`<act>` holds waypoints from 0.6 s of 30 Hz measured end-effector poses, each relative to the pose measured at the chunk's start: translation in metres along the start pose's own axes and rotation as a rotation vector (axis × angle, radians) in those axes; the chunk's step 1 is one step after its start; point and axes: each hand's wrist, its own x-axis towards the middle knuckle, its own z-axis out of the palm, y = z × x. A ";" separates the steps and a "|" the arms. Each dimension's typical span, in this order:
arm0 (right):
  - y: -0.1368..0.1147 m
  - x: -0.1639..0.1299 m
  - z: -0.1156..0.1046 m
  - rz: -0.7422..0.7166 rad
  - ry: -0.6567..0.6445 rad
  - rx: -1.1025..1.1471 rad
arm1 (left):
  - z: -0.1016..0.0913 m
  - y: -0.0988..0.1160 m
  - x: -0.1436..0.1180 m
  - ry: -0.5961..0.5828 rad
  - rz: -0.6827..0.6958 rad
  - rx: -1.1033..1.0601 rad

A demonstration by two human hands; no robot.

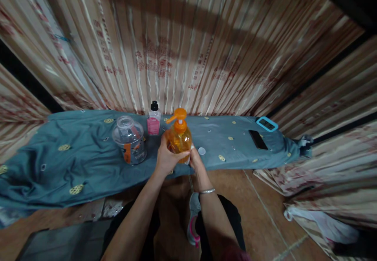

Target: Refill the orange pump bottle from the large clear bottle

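Observation:
An orange pump bottle (pixel 180 137) with an orange pump head stands nearly upright between my two hands, its spout pointing left. My left hand (pixel 167 157) wraps around its left side, thumb across the front. On the lower right side, my right hand (pixel 194 158) is closed against the bottle, its fingers mostly hidden. A small white patch shows by the right fingers; I cannot tell whether it is a label or a separate piece. Just behind to the left is a clear bottle (pixel 153 121) with a pink label and black cap. Right of my hands lies a small white disc (pixel 202 151).
A clear plastic tub (pixel 129 141) with an orange print stands left on the teal cloth-covered surface (pixel 218 131). To the right lie a black phone (pixel 258 139) and a blue-framed digital clock (pixel 267 124). Patterned curtains (pixel 182 48) hang close behind; the surface's front edge is near my knees.

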 end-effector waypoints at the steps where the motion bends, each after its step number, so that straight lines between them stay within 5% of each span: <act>1: 0.000 -0.004 0.001 0.065 0.001 0.055 | -0.001 0.001 0.001 0.002 0.004 -0.025; 12: 0.015 -0.087 0.016 0.494 0.027 0.384 | -0.006 -0.005 0.009 0.067 0.021 0.093; 18: 0.001 -0.094 -0.001 0.403 0.085 0.421 | -0.008 0.000 0.010 0.142 0.015 0.119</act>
